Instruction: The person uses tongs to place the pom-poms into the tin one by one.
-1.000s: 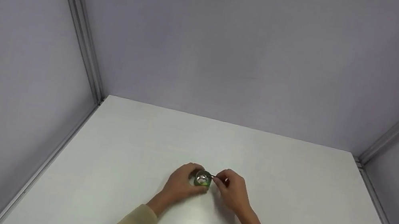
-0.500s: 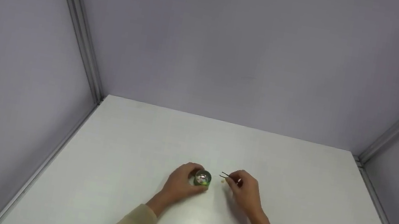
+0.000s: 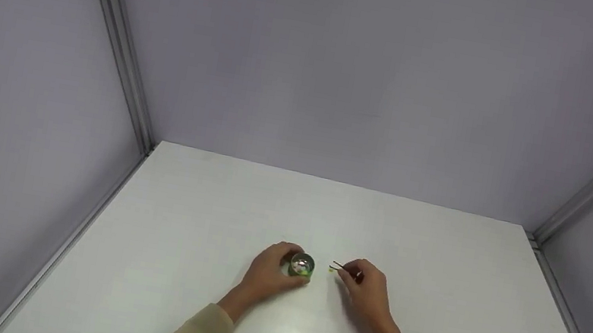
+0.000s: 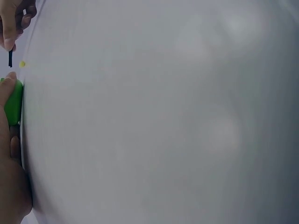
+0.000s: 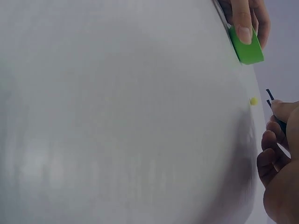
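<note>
1. The left hand (image 3: 267,275) curls round a small green cup (image 3: 302,266), thumb and fingers wrapped on its wall; it seems to be steadying the cup upright on the worktop (image 3: 435,274).
2. The right hand (image 3: 366,290) pinches black tweezers (image 3: 339,266), tips pointing at the cup, a fine grip suited to tiny pieces.
3. A yellow bead (image 5: 253,101) lies on the worktop between cup and tweezer tips, touching neither.
4. The cup holds small pieces, too blurred to tell apart.

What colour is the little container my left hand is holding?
Bright green container, clearest in the right wrist view.
</note>
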